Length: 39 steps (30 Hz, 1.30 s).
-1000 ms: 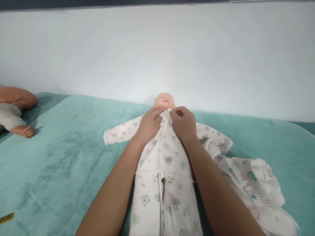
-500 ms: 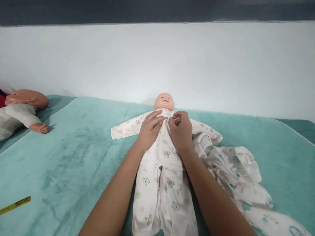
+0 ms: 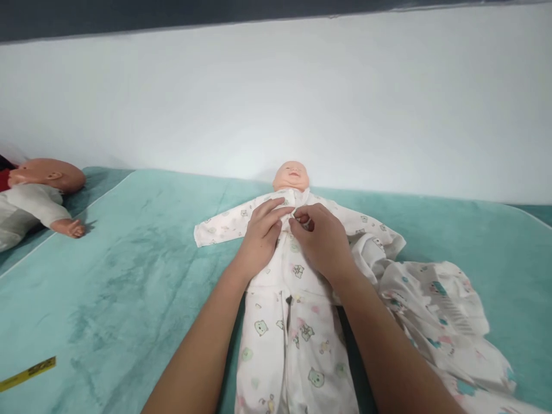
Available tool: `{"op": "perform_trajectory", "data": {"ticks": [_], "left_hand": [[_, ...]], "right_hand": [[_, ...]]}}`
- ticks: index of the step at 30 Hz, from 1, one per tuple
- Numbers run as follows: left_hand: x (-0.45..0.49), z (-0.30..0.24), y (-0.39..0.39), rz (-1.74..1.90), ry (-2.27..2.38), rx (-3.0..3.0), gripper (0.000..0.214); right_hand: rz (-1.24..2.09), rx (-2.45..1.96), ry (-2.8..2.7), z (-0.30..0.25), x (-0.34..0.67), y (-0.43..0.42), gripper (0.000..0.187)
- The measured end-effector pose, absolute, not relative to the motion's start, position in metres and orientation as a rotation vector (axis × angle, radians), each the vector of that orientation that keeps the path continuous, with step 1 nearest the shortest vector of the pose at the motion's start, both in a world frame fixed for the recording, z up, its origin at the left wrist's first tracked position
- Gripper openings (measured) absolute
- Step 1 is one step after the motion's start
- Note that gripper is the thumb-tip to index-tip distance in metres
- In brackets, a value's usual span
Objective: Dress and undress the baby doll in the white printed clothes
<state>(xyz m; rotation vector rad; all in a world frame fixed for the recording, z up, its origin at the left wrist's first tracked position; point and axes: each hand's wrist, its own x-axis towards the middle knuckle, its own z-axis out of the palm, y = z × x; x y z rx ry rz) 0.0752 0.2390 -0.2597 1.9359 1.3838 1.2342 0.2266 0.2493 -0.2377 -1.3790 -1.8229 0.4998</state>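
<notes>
A baby doll (image 3: 291, 175) lies on its back in a white baby shirt (image 3: 297, 270) printed with small animals, its sleeves spread to both sides. My left hand (image 3: 263, 233) rests on the chest, fingers stretched out flat over the fabric and reaching the front opening. Across from it, my right hand (image 3: 321, 236) pinches the shirt's front edge between thumb and forefinger, the other fingers curled. The fastening under the fingertips is too small to make out. White printed trousers (image 3: 259, 351) cover the legs, between my forearms.
Crumpled white printed baby clothes (image 3: 448, 322) lie to the right, by the shirt's sleeve. A second doll (image 3: 52, 190) in white lies at the far left. A yellow strip (image 3: 28, 374) sits on the teal bed cover (image 3: 129, 276), and a white wall (image 3: 172, 103) rises behind.
My right hand has moved slightly down along the shirt front, closer to my left fingertips. The left hand has barely moved. The view has tilted a little.
</notes>
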Motion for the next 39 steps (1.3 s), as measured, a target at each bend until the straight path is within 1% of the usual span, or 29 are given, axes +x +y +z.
{"op": "perform_trajectory", "data": {"ticks": [7, 10, 16, 21, 26, 31, 39], "left_hand": [[0.076, -0.255, 0.236, 1.198, 1.383, 1.925, 0.039], [0.075, -0.253, 0.235, 1.176, 1.385, 1.942, 0.041], [0.078, -0.246, 0.239, 1.073, 1.432, 1.995, 0.046], [0.084, -0.244, 0.242, 1.019, 1.481, 1.976, 0.053], [0.085, -0.247, 0.244, 1.035, 1.484, 1.979, 0.049], [0.085, -0.246, 0.245, 1.032, 1.499, 1.969, 0.049], [0.085, -0.242, 0.245, 1.033, 1.495, 1.932, 0.044]], "right_hand": [[0.770, -1.394, -1.558, -0.237, 0.231, 0.251, 0.012], [0.831, -1.393, -1.467, -0.237, 0.232, 0.251, 0.012], [0.804, -1.404, -1.518, -0.236, 0.233, 0.253, 0.018], [0.768, -1.445, -1.513, -0.236, 0.233, 0.254, 0.017], [0.731, -1.445, -1.434, -0.237, 0.232, 0.255, 0.014], [0.774, -1.462, -1.358, -0.237, 0.233, 0.255, 0.011], [0.767, -1.440, -1.430, -0.237, 0.235, 0.256, 0.015]]}}
